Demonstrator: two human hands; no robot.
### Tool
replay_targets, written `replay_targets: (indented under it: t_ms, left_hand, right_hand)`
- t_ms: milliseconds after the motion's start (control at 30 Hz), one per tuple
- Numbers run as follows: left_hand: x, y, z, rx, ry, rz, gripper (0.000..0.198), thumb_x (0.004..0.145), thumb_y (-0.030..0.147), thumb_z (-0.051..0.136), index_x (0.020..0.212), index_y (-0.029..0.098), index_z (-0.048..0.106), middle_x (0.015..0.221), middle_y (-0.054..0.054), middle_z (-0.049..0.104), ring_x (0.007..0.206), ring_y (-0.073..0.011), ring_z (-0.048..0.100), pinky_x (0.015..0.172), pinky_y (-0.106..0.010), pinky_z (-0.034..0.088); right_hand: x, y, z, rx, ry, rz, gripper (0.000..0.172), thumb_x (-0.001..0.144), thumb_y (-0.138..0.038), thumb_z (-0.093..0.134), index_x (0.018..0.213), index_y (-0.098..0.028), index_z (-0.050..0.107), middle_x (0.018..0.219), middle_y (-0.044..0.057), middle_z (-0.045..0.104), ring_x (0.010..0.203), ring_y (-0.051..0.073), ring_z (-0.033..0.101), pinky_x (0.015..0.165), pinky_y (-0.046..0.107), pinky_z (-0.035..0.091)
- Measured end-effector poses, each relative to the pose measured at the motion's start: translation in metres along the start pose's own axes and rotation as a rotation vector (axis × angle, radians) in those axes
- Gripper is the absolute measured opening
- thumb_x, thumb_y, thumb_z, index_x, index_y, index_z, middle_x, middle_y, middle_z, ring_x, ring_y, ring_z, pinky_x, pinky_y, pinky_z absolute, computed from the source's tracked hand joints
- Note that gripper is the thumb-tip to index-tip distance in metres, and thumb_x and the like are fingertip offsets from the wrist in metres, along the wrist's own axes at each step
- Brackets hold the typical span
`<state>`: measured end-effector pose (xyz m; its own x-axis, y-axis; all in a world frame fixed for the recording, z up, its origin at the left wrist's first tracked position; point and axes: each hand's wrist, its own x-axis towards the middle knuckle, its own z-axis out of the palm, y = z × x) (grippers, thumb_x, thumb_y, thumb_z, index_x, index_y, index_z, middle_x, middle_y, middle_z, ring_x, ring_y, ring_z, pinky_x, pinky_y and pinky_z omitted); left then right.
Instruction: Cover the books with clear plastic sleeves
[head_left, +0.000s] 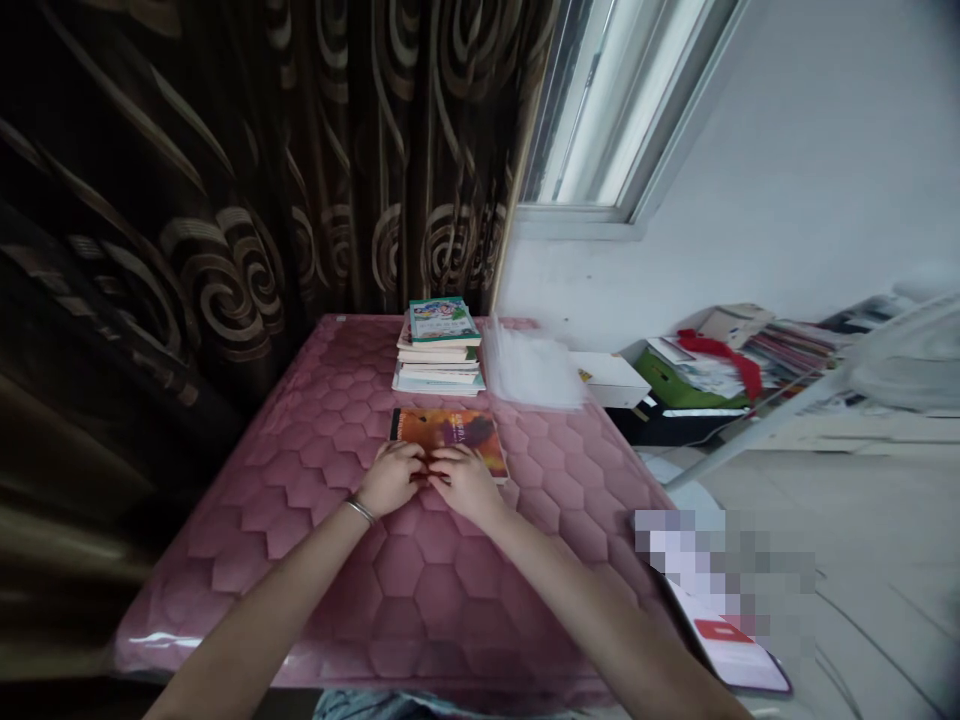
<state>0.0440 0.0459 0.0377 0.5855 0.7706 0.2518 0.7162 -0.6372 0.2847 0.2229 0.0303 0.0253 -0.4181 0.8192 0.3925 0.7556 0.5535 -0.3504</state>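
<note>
A paperback book [450, 424] with an orange-brown and purple cover lies flat on the pink padded tabletop [442, 590], covered with a hexagon pattern. My left hand [394, 478], with a silver bangle at the wrist, is closed at the book's near edge, left of its middle. Close beside it, my right hand [466, 484] is closed on the same edge, fingers bent over the cover. Both thumbs are mostly hidden. Behind the book stands a stack of books [441, 365], the top one white and green.
Right of the stack lies a blurred heap of clear plastic sheets [534, 368]. A white box [611, 380] and a green bin of papers [660, 375] stand past the right edge. A white fan [911, 350] and a phone-like screen [727, 635] are at right. Dark curtains [315, 200] hang behind.
</note>
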Motion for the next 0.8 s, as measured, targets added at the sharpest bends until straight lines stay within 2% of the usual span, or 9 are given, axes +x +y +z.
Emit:
replay_targets:
  t_ms: [167,267,400,600,700,800]
  left_hand:
    - [-0.008,-0.004,0.006,0.043,0.078,0.086,0.011,0.083,0.018,0.063,0.078,0.022,0.071,0.087,-0.001,0.067,0.086,-0.0155,0.059,0.095,-0.035,0.037]
    - [-0.011,-0.009,0.003,0.046,0.099,0.101,0.014,0.085,0.020,0.060,0.077,0.024,0.071,0.086,0.001,0.069,0.084,-0.0140,0.060,0.098,-0.035,0.035]
    - [-0.022,-0.026,-0.006,0.055,0.120,0.091,0.011,0.085,0.026,0.062,0.078,0.026,0.071,0.091,0.002,0.071,0.088,-0.0146,0.060,0.097,-0.036,0.034]
    - [-0.047,-0.054,-0.015,0.096,0.122,-0.007,0.015,0.084,0.032,0.063,0.071,0.025,0.070,0.094,0.000,0.072,0.091,-0.0173,0.060,0.093,-0.038,0.035]
    - [-0.054,-0.059,-0.011,0.105,0.152,-0.080,0.019,0.084,0.032,0.062,0.068,0.023,0.069,0.094,-0.001,0.073,0.090,-0.0184,0.061,0.090,-0.038,0.037]
    - [-0.055,-0.055,-0.007,0.086,0.182,-0.137,0.016,0.084,0.029,0.061,0.072,0.022,0.068,0.093,-0.002,0.072,0.088,-0.0181,0.062,0.089,-0.037,0.039]
  right_hand:
    - [-0.009,0.009,0.012,-0.050,0.046,-0.067,0.015,0.086,-0.024,0.061,0.091,-0.029,0.075,0.110,0.000,0.071,0.103,0.022,0.058,0.090,0.039,0.044]
    - [-0.014,0.020,0.006,-0.063,0.039,-0.065,0.014,0.086,-0.027,0.063,0.094,-0.031,0.074,0.112,0.000,0.070,0.106,0.022,0.058,0.090,0.041,0.044]
    - [-0.029,0.045,-0.010,-0.051,0.061,-0.021,0.014,0.084,-0.027,0.067,0.094,-0.032,0.075,0.111,0.000,0.071,0.108,0.023,0.058,0.094,0.042,0.045]
    - [-0.057,0.084,-0.030,0.035,0.099,0.051,0.014,0.082,-0.027,0.068,0.092,-0.032,0.076,0.112,0.001,0.070,0.109,0.023,0.059,0.096,0.043,0.046]
    - [-0.065,0.092,-0.032,0.095,0.129,0.099,0.014,0.083,-0.027,0.065,0.091,-0.031,0.076,0.115,0.001,0.069,0.104,0.022,0.062,0.096,0.043,0.047]
    - [-0.068,0.093,-0.029,0.147,0.150,0.146,0.015,0.084,-0.028,0.063,0.092,-0.030,0.076,0.118,0.001,0.067,0.105,0.021,0.062,0.095,0.040,0.049]
